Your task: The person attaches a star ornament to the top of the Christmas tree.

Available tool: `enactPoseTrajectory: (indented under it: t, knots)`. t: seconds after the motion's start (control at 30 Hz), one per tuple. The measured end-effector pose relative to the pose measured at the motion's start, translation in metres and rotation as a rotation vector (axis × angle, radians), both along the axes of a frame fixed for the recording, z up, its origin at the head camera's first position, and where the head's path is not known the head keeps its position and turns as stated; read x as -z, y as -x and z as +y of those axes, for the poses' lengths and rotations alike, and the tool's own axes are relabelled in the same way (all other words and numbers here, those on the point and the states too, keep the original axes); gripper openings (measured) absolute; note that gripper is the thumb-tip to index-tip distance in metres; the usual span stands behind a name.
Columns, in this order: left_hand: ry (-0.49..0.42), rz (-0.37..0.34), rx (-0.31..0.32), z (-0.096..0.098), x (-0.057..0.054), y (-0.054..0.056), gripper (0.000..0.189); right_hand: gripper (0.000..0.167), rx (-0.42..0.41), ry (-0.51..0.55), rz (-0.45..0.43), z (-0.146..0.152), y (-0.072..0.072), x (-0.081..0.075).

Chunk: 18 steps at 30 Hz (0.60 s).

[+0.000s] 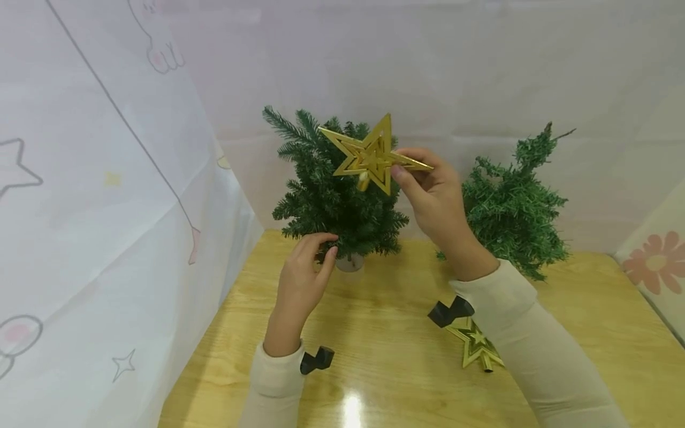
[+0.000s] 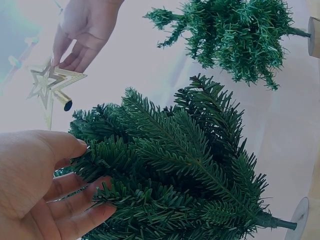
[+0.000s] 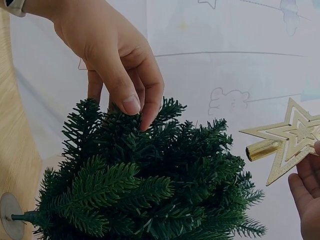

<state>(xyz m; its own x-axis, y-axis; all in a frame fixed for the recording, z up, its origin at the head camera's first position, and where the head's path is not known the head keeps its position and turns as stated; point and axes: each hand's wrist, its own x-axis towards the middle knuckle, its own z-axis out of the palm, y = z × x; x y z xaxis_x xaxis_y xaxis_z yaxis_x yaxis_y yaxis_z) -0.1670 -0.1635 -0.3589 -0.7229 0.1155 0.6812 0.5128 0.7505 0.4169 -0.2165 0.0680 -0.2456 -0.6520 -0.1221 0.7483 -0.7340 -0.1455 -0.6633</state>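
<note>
Holding the gold star [image 1: 374, 156] by its right point in the right hand [image 1: 436, 196], with tube [image 1: 363, 182] angled down, near the top of the left tree [image 1: 326, 196]; gripping near-left sprigs [image 2: 97, 160] with the left hand [image 1: 305, 267].

Held star [image 1: 373, 158], other star [image 1: 478, 341]: gold. Tree [image 1: 326, 202]: dk grn; 2nd tree [image 1: 514, 208]: brighter grn. Table [image 1: 385, 333]: yellowish w/ wood grain. Sleeves [image 1: 551, 351]: cream. Cloth [image 1: 134, 238]: white w/ grey line drawings; flower [image 1: 656, 263]: pink.
</note>
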Motion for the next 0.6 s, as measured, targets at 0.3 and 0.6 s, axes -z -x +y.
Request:
enactPoseTrajectory:
  t: [0.3, 0.6]
  knots:
    - [0.001, 0.009, 0.0, -0.0005, 0.0014, -0.0009, 0.024, 0.02, -0.046, -0.004, 0.023, -0.0025, 0.0003, 0.0016]
    - [0.009, 0.02, -0.003, -0.0003, 0.0022, -0.0007, 0.024, 0.021, -0.039, 0.011, 0.019, -0.0034, -0.0006, -0.0017]
